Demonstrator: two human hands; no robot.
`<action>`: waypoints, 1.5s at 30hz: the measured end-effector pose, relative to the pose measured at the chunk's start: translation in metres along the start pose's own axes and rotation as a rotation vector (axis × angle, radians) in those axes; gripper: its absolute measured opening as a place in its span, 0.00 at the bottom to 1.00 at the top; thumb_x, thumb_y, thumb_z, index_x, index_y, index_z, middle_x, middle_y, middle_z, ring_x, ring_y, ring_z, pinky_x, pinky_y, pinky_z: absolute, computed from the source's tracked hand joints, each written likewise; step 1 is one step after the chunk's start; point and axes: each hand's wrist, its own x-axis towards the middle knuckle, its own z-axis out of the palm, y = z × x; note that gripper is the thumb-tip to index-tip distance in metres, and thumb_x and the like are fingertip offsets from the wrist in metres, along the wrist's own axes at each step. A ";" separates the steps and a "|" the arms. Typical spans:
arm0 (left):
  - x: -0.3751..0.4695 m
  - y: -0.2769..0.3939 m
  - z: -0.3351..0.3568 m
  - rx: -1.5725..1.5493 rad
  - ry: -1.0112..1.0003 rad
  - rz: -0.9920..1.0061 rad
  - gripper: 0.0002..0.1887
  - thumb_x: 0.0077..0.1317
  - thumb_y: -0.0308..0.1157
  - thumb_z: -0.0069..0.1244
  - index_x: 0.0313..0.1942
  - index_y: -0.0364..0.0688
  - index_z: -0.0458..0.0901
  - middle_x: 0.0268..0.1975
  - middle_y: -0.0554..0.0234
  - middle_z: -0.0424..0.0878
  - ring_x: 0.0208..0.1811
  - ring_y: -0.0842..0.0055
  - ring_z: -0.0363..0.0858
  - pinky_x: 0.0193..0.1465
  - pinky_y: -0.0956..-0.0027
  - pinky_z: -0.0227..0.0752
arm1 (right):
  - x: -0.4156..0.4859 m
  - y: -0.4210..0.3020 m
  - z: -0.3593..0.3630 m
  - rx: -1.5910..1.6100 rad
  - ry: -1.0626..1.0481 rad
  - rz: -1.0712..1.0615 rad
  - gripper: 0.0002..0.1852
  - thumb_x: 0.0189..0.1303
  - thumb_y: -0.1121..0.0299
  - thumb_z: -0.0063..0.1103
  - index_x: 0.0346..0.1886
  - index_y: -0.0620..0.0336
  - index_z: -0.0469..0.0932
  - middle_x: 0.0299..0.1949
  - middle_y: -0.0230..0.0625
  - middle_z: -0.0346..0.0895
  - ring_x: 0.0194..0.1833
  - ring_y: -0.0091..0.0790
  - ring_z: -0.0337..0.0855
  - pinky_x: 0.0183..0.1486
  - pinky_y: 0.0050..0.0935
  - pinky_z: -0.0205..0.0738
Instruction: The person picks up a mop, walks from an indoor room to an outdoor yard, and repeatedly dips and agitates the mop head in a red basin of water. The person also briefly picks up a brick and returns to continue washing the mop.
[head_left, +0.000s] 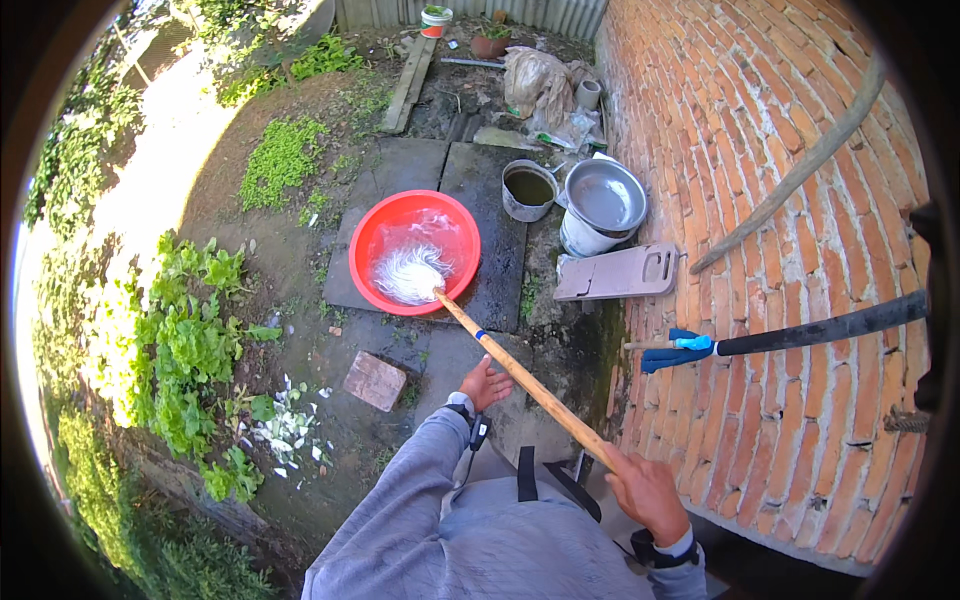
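Note:
A red plastic basin (360, 247) with water in it sits on dark paving slabs. The white string head of a mop (409, 274) lies in that water. Its wooden handle (540, 394), marked by a blue band, slants down to the right, where my right hand (649, 491) is closed around the upper end. My left hand (486, 384) is just below and left of the handle's middle, fingers spread, palm facing up, holding nothing.
Right of the basin stand a bucket of dark water (529, 193), a metal bowl on a white bucket (606, 196) and a pinkish plastic board (616, 271). A brick wall (787, 300) with a leaning pole borders the right. A loose brick (375, 381) and leafy plants (180, 352) lie left.

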 end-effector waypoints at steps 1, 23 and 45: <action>0.010 -0.007 -0.003 -0.075 -0.074 0.023 0.31 0.76 0.54 0.45 0.62 0.33 0.62 0.57 0.40 0.78 0.60 0.46 0.78 0.64 0.44 0.74 | -0.028 0.008 0.002 -0.011 -0.048 0.052 0.27 0.60 0.67 0.64 0.64 0.57 0.73 0.33 0.49 0.81 0.33 0.57 0.83 0.35 0.53 0.74; -0.056 -0.071 0.011 0.057 0.368 -0.012 0.11 0.71 0.35 0.54 0.32 0.42 0.72 0.27 0.62 0.70 0.30 0.66 0.74 0.40 0.53 0.75 | -0.216 0.105 0.309 0.204 0.220 0.594 0.12 0.51 0.70 0.69 0.40 0.50 0.79 0.32 0.41 0.81 0.34 0.54 0.83 0.36 0.53 0.74; -0.121 -0.052 0.086 0.028 0.007 0.306 0.09 0.70 0.33 0.55 0.34 0.43 0.72 0.28 0.66 0.71 0.32 0.70 0.73 0.43 0.59 0.73 | -0.174 0.137 0.274 0.353 0.228 0.670 0.06 0.57 0.70 0.66 0.39 0.53 0.83 0.31 0.46 0.84 0.36 0.57 0.85 0.38 0.52 0.78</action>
